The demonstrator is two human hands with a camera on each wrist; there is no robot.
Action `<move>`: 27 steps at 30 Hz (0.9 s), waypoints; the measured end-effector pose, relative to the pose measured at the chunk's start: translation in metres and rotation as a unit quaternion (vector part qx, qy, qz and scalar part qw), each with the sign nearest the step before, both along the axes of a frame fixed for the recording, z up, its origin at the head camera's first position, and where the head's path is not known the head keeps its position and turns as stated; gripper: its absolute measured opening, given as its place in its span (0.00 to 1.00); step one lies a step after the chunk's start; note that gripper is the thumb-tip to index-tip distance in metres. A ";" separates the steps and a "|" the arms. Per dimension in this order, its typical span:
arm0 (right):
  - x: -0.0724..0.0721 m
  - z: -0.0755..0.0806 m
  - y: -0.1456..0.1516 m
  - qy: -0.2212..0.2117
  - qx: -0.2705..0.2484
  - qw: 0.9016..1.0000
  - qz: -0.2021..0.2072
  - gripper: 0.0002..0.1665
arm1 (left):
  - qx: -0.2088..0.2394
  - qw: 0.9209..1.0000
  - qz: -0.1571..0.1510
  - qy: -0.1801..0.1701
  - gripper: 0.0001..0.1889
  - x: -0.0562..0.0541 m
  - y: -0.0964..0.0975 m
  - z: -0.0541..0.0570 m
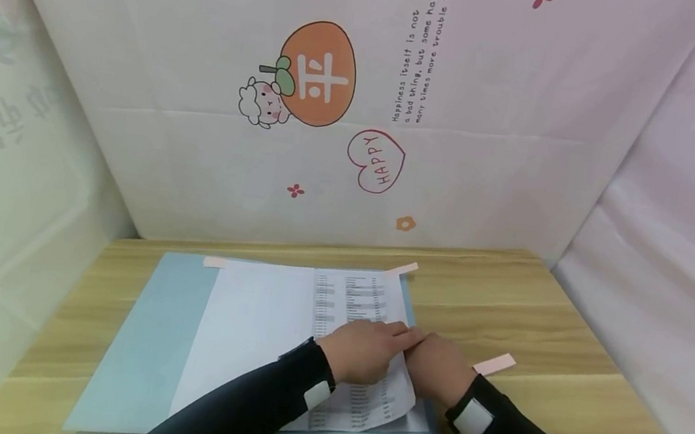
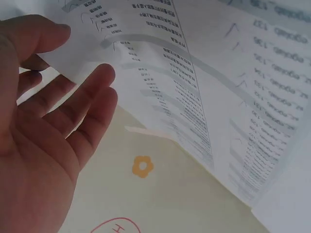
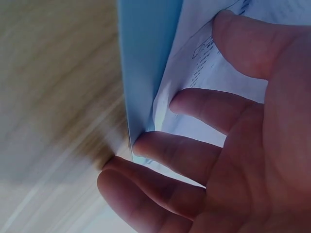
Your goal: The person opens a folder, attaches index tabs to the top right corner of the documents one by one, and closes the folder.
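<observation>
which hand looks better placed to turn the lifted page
Probably the left hand: it extends over the lifted page to its free edge; the right hand is at the edge of the blue folder.

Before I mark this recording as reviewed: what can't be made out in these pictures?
Head, printed sheet: rows too small to read.
Head, white page: lower part hidden by the left sleeve.
Head, right hand: palm side hidden behind its own back.
Left wrist, left hand: whether it pinches the sheet; the thumb overlaps any contact.
Left wrist, red heart: mostly cut off by the bottom edge.
</observation>
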State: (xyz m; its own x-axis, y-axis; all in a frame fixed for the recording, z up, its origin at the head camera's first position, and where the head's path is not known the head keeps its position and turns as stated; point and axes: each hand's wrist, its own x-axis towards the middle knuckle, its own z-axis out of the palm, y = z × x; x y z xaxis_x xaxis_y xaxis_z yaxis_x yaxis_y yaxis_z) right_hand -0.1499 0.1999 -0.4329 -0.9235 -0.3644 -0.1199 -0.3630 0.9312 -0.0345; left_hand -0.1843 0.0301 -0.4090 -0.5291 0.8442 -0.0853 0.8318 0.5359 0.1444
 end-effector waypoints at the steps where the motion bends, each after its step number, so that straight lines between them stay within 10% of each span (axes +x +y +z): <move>1: 0.000 0.000 -0.001 0.003 0.006 1.000 0.004 0.18 | -0.001 1.000 0.000 0.007 0.34 0.000 -0.001 0.000; 11: -0.001 0.000 -0.004 0.005 0.051 0.999 0.015 0.34 | 0.002 0.996 -0.018 0.088 0.10 -0.001 -0.032 -0.002; 27: -0.006 -0.009 -0.005 -0.029 0.047 0.998 -0.009 0.38 | 0.012 0.994 0.065 0.082 0.18 0.022 -0.138 0.003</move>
State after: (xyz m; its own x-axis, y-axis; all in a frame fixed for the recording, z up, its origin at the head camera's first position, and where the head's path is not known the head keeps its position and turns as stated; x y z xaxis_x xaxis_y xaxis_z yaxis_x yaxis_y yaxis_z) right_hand -0.1563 0.1947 -0.4418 -0.9200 -0.3329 -0.2070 -0.3467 0.9374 0.0333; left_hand -0.1624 -0.1077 -0.4057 -0.6393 0.7683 0.0307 0.7690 0.6388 0.0260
